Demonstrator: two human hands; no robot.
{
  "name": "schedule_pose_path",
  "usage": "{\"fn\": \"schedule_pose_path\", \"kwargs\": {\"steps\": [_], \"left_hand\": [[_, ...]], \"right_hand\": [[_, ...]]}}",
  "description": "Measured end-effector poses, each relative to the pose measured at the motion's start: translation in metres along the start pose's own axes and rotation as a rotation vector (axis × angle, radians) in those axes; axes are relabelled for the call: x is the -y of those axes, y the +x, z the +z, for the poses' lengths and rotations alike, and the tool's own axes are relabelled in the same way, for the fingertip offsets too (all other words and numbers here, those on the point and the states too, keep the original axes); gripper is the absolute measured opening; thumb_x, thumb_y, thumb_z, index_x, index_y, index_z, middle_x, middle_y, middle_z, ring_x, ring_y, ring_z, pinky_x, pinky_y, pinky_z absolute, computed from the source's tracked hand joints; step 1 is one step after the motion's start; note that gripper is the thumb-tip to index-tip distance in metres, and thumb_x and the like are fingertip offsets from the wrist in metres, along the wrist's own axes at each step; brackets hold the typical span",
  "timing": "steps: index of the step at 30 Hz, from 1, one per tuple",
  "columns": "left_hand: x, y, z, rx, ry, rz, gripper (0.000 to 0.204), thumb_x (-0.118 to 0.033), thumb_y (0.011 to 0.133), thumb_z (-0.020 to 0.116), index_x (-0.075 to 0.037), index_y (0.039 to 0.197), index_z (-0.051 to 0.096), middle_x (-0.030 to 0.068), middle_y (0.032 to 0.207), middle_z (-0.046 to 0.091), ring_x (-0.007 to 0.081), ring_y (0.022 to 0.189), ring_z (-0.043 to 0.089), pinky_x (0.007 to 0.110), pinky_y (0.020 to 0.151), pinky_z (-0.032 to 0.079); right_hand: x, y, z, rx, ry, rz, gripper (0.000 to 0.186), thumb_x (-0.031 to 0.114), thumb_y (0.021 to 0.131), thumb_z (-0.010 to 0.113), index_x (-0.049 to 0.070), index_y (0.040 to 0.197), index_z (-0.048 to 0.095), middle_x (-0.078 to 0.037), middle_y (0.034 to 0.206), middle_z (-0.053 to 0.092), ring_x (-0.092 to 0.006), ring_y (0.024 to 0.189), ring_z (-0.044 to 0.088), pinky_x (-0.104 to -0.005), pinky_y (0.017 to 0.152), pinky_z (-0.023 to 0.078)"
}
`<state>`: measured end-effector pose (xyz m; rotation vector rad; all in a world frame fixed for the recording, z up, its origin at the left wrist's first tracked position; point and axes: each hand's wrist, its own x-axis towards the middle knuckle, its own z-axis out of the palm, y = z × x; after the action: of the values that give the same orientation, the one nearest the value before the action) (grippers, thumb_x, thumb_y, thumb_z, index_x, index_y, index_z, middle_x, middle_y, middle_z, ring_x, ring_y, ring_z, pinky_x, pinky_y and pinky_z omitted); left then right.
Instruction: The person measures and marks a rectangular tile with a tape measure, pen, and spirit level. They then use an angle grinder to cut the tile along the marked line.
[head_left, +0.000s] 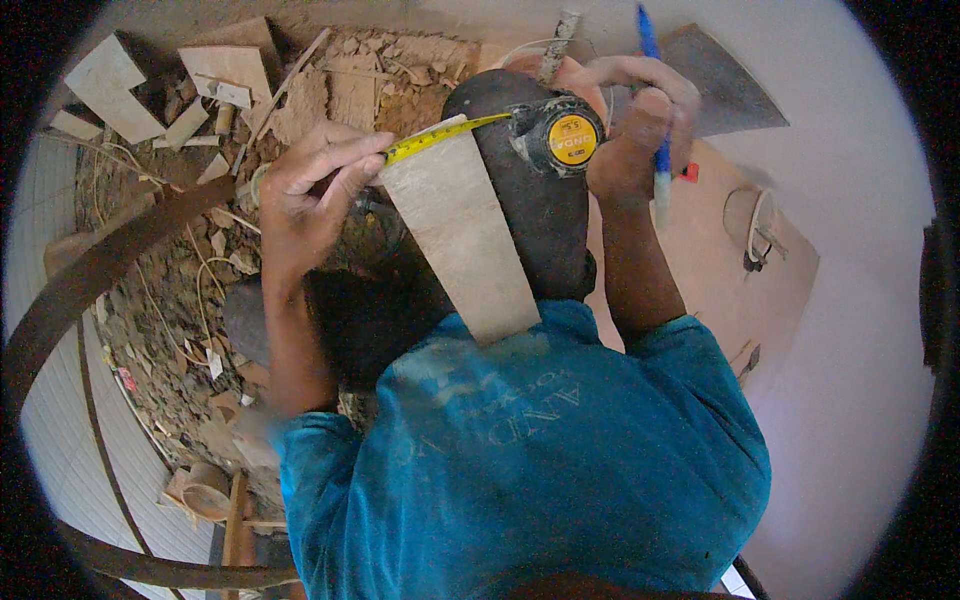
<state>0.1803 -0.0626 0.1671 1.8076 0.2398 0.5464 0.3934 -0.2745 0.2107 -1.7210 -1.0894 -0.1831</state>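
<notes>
A long, tapering beige tile piece [462, 235] lies along my lap, over dark trousers [545, 215]. My left hand [322, 190] is closed in a pinch on the end of a yellow tape measure blade [430, 140], at the tile's far left corner. The blade crosses the tile's far edge to the black tape measure case [555, 135] with its yellow round label, above my knee. My right hand [645, 125] is beside the case, its fingers closed round a blue pen [655, 95] with a pale lower end. Whether this hand also grips the case, I cannot tell.
Broken tile pieces [112, 85] and rubble [395, 70] cover the ground at far left. A dark tile [715, 85] leans by the white wall [850, 130]. A pinkish-beige board [720, 230] bears a white ring-shaped object [760, 225]. A brown curved band [110, 260] crosses the left side.
</notes>
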Motion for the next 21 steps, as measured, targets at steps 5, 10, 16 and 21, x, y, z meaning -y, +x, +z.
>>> {"fn": "schedule_pose_path", "kwargs": {"steps": [5, 10, 16, 21], "left_hand": [[-0.005, 0.003, -0.003, 0.029, 0.015, 0.003, 0.022, 0.001, 0.092, 0.073, 0.001, 0.113, 0.078, 0.0096, 0.092, 0.072, 0.0161, 0.083, 0.067, 0.027, 0.072, 0.051], [-0.008, 0.001, 0.000, 0.005, -0.093, -0.059, 0.021, 0.000, 0.092, 0.073, 0.001, 0.113, 0.078, 0.0095, 0.089, 0.071, 0.0149, 0.081, 0.066, 0.027, 0.072, 0.051], [-0.015, 0.004, 0.003, 0.001, -0.027, -0.002, 0.021, -0.001, 0.092, 0.073, -0.002, 0.113, 0.078, 0.0083, 0.088, 0.071, 0.0146, 0.077, 0.063, 0.028, 0.068, 0.049], [-0.014, 0.005, 0.001, -0.002, 0.045, 0.059, 0.021, -0.003, 0.092, 0.074, -0.003, 0.113, 0.078, 0.0081, 0.086, 0.070, 0.0155, 0.077, 0.062, 0.029, 0.068, 0.048]], "right_hand": [[-0.006, -0.006, -0.012, 0.172, -0.136, -0.369, 0.052, 0.049, 0.094, 0.071, 0.003, 0.115, 0.060, -0.016, 0.112, 0.073, -0.0293, 0.105, 0.067, -0.0426, 0.098, 0.050], [0.009, -0.012, -0.002, 0.324, -0.292, -0.290, 0.051, 0.026, 0.085, 0.084, 0.004, 0.123, 0.058, -0.021, 0.133, 0.065, -0.0386, 0.118, 0.063, -0.0469, 0.107, 0.045], [0.024, -0.004, 0.005, 0.303, -0.381, -0.160, 0.046, 0.011, 0.082, 0.078, 0.004, 0.123, 0.059, -0.019, 0.123, 0.067, -0.0375, 0.111, 0.065, -0.0446, 0.100, 0.049], [0.022, -0.008, 0.013, 0.242, -0.384, -0.166, 0.047, 0.011, 0.080, 0.079, 0.004, 0.121, 0.060, -0.018, 0.116, 0.067, -0.0357, 0.106, 0.066, -0.0435, 0.095, 0.052]]}}
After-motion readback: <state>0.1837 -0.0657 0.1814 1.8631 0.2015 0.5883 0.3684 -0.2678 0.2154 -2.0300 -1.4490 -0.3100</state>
